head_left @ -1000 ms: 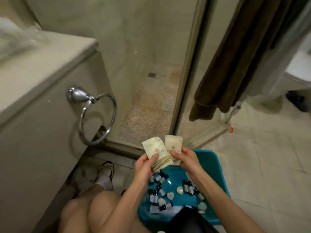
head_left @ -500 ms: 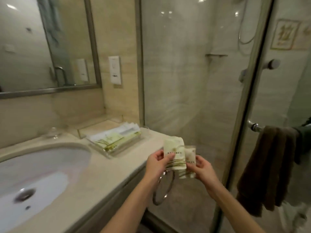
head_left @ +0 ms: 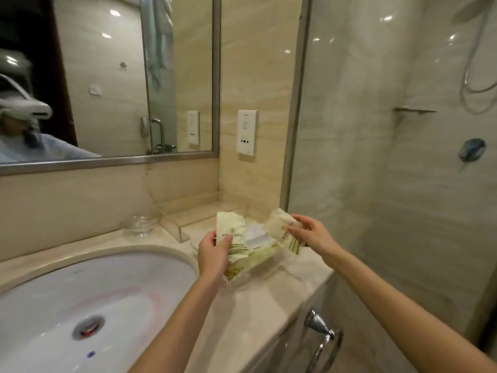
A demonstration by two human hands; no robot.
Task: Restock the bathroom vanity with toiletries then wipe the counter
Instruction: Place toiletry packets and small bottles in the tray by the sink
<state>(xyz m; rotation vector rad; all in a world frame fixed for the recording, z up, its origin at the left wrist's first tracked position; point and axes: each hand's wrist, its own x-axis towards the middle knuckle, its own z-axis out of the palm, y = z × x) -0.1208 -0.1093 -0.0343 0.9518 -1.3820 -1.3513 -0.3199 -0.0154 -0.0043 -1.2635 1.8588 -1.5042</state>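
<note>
Left hand [head_left: 213, 251] pinches a cream green-striped paper packet [head_left: 231, 232], right hand [head_left: 312, 234] pinches a second cream packet [head_left: 282, 230], above the clear plastic tray [head_left: 242, 279] on the beige marble bench [head_left: 255, 308], mid-frame.

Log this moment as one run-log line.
step: restocking | left hand: holds left packet | right hand: holds right packet | place: at tray on counter
</note>
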